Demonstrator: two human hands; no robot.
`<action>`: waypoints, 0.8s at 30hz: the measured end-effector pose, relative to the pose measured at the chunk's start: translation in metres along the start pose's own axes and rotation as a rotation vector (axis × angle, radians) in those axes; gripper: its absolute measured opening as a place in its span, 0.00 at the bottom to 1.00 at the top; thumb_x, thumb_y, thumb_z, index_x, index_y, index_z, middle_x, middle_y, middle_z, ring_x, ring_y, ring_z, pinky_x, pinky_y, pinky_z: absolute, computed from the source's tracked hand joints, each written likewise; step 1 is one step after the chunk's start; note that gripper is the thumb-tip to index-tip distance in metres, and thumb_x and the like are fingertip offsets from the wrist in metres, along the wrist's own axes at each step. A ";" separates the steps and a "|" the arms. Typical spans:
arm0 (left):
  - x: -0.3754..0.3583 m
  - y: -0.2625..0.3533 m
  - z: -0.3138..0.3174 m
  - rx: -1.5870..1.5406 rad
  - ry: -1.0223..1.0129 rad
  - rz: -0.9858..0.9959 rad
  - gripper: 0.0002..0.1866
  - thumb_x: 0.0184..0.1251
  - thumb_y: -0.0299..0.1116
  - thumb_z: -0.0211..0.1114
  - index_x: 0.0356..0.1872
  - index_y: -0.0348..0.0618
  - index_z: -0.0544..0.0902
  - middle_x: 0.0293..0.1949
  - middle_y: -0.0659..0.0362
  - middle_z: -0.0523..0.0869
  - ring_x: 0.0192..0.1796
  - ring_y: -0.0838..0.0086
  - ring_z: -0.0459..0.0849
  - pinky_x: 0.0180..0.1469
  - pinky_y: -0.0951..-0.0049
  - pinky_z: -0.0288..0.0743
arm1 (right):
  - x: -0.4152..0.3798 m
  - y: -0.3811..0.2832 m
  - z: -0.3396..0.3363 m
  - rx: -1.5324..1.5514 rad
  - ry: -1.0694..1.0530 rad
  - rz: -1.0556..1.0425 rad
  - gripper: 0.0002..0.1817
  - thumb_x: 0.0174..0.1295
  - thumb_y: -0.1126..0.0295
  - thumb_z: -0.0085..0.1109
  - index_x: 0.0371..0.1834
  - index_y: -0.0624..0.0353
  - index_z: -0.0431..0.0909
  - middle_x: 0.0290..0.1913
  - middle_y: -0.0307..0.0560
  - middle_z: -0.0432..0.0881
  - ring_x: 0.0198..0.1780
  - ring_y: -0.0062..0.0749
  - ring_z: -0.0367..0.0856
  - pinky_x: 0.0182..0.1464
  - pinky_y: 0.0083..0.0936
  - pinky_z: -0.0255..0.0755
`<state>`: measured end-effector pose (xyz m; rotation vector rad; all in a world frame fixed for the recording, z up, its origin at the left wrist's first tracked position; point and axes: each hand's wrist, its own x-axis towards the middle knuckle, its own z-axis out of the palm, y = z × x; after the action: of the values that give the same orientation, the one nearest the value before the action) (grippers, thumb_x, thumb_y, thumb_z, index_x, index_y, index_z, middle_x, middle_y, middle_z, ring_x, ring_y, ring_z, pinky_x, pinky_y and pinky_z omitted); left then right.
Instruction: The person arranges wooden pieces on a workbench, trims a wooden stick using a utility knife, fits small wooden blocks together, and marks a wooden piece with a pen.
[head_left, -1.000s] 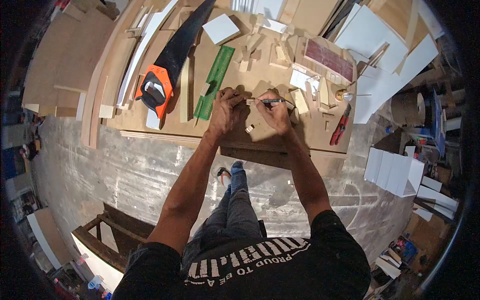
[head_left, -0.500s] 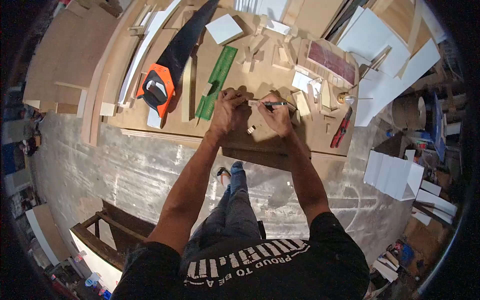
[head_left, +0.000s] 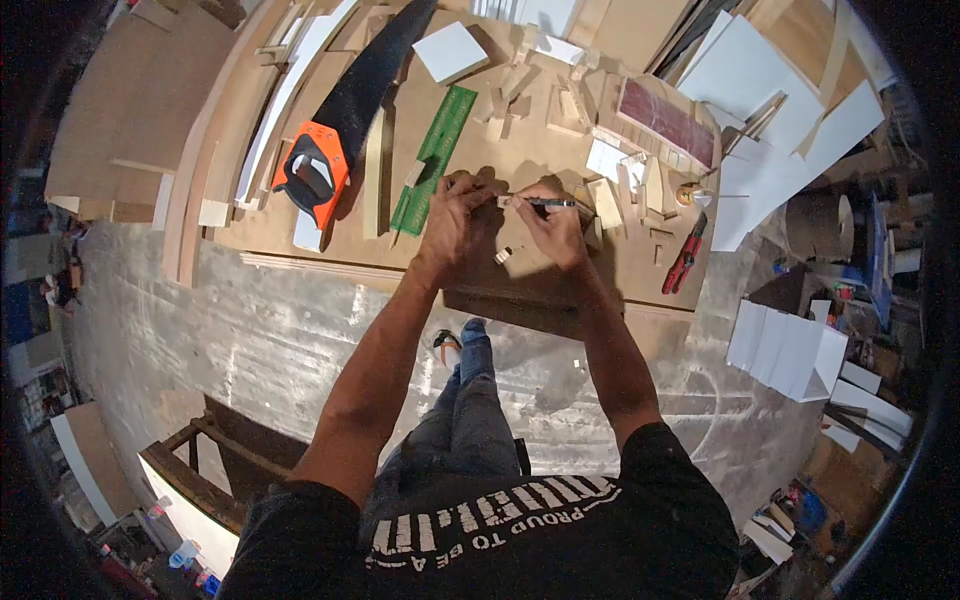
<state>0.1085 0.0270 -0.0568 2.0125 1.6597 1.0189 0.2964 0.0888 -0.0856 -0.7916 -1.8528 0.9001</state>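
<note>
My left hand (head_left: pixel 450 220) is closed over the workbench, its fingers pinching a small wooden piece (head_left: pixel 505 202). From the other side, my right hand (head_left: pixel 553 232) grips a slim black pen (head_left: pixel 550 202), its tip end against that piece. Just below the hands lies a tiny light-coloured offcut (head_left: pixel 503 256). Left of my left hand rests a green ruler (head_left: pixel 436 155) with a small wood block on it. Several small wood pieces, among them a pale block (head_left: pixel 604 204), lie right of my right hand.
A handsaw with an orange handle (head_left: pixel 322 165) lies at left on the workbench (head_left: pixel 330 255). Red-and-black pliers or a cutter (head_left: pixel 684 258) sit near the right edge. A white square block (head_left: pixel 450 53) and a maroon-topped block (head_left: pixel 665 122) are farther back.
Both hands stay in nearly the same place. The pen in my right hand has shifted very slightly; the small wooden piece is still held.
</note>
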 end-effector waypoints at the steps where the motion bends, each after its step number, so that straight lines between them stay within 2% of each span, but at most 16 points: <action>1: 0.001 -0.001 -0.001 0.018 -0.018 -0.009 0.20 0.54 0.30 0.71 0.52 0.49 0.88 0.49 0.55 0.84 0.57 0.55 0.77 0.60 0.56 0.70 | -0.003 -0.001 -0.003 -0.024 -0.043 0.104 0.06 0.69 0.73 0.65 0.35 0.63 0.81 0.27 0.33 0.76 0.27 0.13 0.68 0.29 0.17 0.64; 3: 0.003 -0.002 -0.005 0.037 -0.030 -0.022 0.20 0.54 0.30 0.71 0.52 0.49 0.88 0.49 0.55 0.85 0.57 0.55 0.77 0.60 0.56 0.70 | -0.006 -0.009 -0.009 -0.066 -0.126 0.301 0.07 0.69 0.73 0.65 0.35 0.63 0.80 0.29 0.33 0.77 0.28 0.13 0.69 0.29 0.17 0.64; 6: 0.004 0.005 -0.008 0.019 -0.017 -0.031 0.20 0.55 0.30 0.71 0.51 0.49 0.89 0.49 0.55 0.86 0.56 0.55 0.77 0.59 0.57 0.70 | 0.001 -0.017 -0.013 0.000 -0.139 0.227 0.05 0.71 0.73 0.63 0.37 0.63 0.80 0.31 0.34 0.78 0.31 0.12 0.71 0.32 0.15 0.65; 8: 0.007 0.015 -0.014 -0.011 -0.026 -0.026 0.19 0.55 0.30 0.71 0.51 0.50 0.89 0.49 0.55 0.86 0.56 0.55 0.77 0.60 0.57 0.70 | -0.003 -0.017 -0.019 0.290 0.002 0.403 0.04 0.71 0.74 0.63 0.39 0.63 0.79 0.31 0.34 0.77 0.31 0.12 0.71 0.33 0.14 0.65; 9: 0.005 0.011 -0.010 -0.012 -0.007 -0.020 0.22 0.52 0.30 0.72 0.52 0.51 0.88 0.49 0.56 0.86 0.55 0.56 0.78 0.60 0.57 0.69 | -0.002 -0.017 -0.020 0.437 0.073 0.483 0.04 0.71 0.74 0.62 0.40 0.62 0.78 0.31 0.34 0.77 0.32 0.12 0.71 0.34 0.14 0.65; 11: 0.002 0.001 -0.004 -0.006 0.036 -0.009 0.27 0.46 0.32 0.75 0.54 0.54 0.87 0.48 0.57 0.86 0.54 0.60 0.80 0.62 0.56 0.68 | -0.005 -0.009 -0.024 0.291 0.062 0.410 0.04 0.70 0.75 0.63 0.40 0.62 0.77 0.30 0.32 0.76 0.31 0.12 0.69 0.33 0.14 0.64; 15: 0.002 0.000 -0.003 0.003 0.017 -0.001 0.28 0.47 0.32 0.75 0.55 0.55 0.87 0.48 0.56 0.85 0.54 0.59 0.80 0.61 0.56 0.68 | -0.005 -0.019 -0.025 0.226 0.000 0.289 0.05 0.69 0.76 0.64 0.39 0.60 0.76 0.29 0.31 0.74 0.30 0.12 0.68 0.32 0.15 0.64; 20: 0.001 -0.006 0.001 0.018 0.023 0.009 0.28 0.47 0.32 0.76 0.55 0.55 0.87 0.47 0.56 0.85 0.53 0.58 0.80 0.60 0.56 0.68 | -0.014 0.003 -0.019 0.054 -0.026 0.191 0.05 0.69 0.75 0.65 0.38 0.60 0.77 0.28 0.32 0.73 0.29 0.12 0.67 0.31 0.16 0.63; 24: 0.002 -0.003 -0.002 0.017 0.016 0.001 0.28 0.48 0.32 0.75 0.56 0.55 0.86 0.48 0.57 0.85 0.54 0.59 0.80 0.60 0.57 0.68 | -0.003 -0.016 -0.021 -0.031 -0.040 0.103 0.06 0.68 0.74 0.66 0.35 0.61 0.77 0.27 0.32 0.73 0.29 0.12 0.68 0.31 0.17 0.63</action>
<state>0.1047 0.0290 -0.0570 2.0213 1.6818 1.0269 0.3145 0.0832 -0.0666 -0.9008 -1.8792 0.9598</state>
